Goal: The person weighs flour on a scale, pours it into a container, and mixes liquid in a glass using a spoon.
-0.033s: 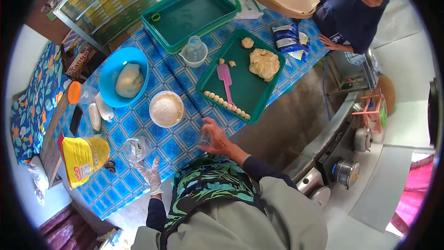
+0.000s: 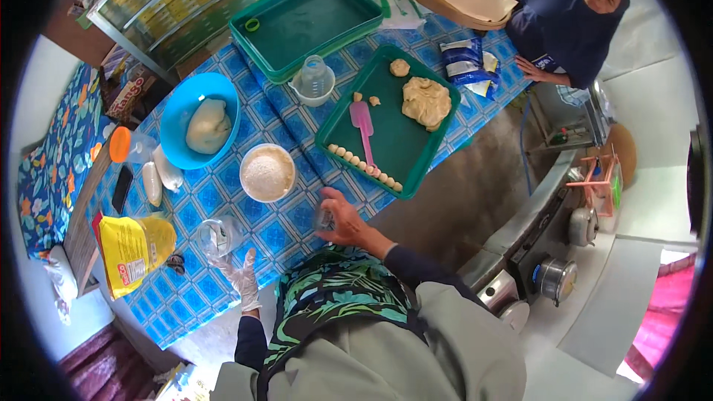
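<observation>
Little changed: still touching 1 transparent, rounded jar [image 2: 217,235] near the edge of the table [image 2: 178,312] with gloved left hand [image 2: 243,282], cannot tell whether gripped; curling right hand [image 2: 347,223], now blurrier, around 1 small clear object [image 2: 324,220].

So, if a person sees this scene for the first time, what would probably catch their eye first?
Probably the bright blue bowl at the left of the table, holding pale dough. Next, the green tray right of centre, with a pink spatula and small dough balls lined along its near edge. Then, by the table's near side, the gloved left hand and the bare right hand.
</observation>
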### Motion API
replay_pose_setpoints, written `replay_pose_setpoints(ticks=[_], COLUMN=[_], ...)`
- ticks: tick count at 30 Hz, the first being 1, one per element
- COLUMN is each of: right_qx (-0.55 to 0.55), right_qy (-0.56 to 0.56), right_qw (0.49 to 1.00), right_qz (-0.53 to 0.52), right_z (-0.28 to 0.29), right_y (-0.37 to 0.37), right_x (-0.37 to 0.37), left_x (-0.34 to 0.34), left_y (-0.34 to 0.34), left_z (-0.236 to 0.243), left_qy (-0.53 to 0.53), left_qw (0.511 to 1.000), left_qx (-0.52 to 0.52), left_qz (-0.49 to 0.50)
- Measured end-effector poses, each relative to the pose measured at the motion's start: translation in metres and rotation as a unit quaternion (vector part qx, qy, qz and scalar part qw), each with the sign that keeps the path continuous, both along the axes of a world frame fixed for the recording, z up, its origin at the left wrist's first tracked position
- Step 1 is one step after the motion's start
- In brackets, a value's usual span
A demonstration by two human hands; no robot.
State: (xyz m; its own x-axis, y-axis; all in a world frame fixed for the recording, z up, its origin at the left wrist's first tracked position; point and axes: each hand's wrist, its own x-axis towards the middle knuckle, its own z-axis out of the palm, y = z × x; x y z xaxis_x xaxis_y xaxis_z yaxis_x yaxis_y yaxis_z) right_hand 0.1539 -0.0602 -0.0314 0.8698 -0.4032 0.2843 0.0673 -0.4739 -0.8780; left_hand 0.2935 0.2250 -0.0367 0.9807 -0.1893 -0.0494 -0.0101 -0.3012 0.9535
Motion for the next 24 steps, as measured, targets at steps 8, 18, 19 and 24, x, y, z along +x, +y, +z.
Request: replay_pose_setpoints(ticks=[8, 18, 19, 24], right_qx=[-0.200, -0.155, -0.150, -0.312], right_qy=[0.053, -0.019, -0.039, -0.015], right_qw=[0.977, 0.987, 0.987, 0.917], right_qz=[0.051, 0.041, 0.052, -0.248], right_z=[-0.010, 0.071, 0.093, 0.133], right_y=[0.007, 0.056, 0.053, -0.047], right_x=[0.018, 0.048, 0.060, 0.039], left_x=[-0.017, 0.003, 0.005, -0.001], left_y=[-0.015, 0.016, 0.014, 0.057], left_z=[0.028, 0.017, 0.027, 0.049], left_qy=[-0.054, -0.102, -0.097, -0.129], left_qw=[0.992, 0.992, 0.994, 0.986], left_qx=[0.093, 0.071, 0.053, 0.099], left_qz=[0.071, 0.024, 0.011, -0.046])
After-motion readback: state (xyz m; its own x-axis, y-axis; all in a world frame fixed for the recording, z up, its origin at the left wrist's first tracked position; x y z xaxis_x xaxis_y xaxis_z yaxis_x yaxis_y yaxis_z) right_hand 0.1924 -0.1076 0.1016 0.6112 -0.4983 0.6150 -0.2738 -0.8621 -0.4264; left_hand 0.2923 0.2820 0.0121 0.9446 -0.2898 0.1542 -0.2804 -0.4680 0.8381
